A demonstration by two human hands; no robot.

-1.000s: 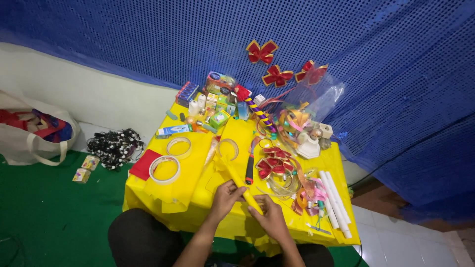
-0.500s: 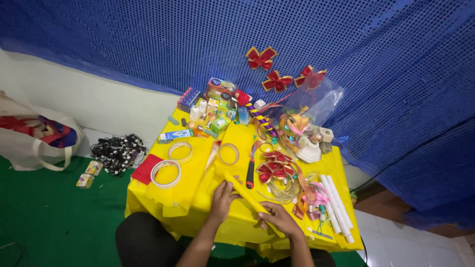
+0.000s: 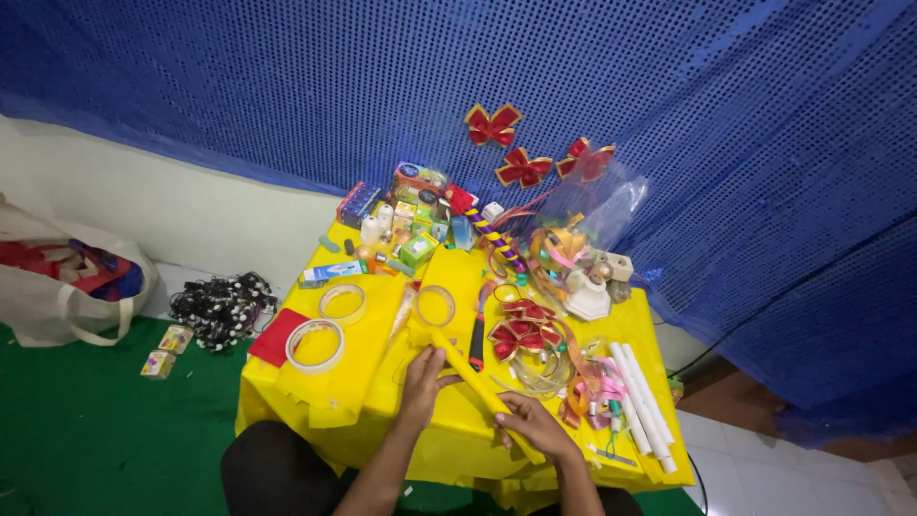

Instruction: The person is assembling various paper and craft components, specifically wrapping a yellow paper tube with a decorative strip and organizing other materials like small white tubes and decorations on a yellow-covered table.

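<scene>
Now I have both hands on the yellow strip [image 3: 470,375] near the tabletop's [image 3: 659,420] front edge: left hand [image 3: 422,375] pinching, right hand [image 3: 535,427] clenched. Keeping it taut should crease it cleanly.

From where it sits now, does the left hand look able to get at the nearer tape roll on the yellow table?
Probably yes. The left hand grips the folded yellow paper strip, and the nearer tape roll lies flat just to its left with only bare yellow sheet between them. It would likely need to let go of the strip first.
</scene>
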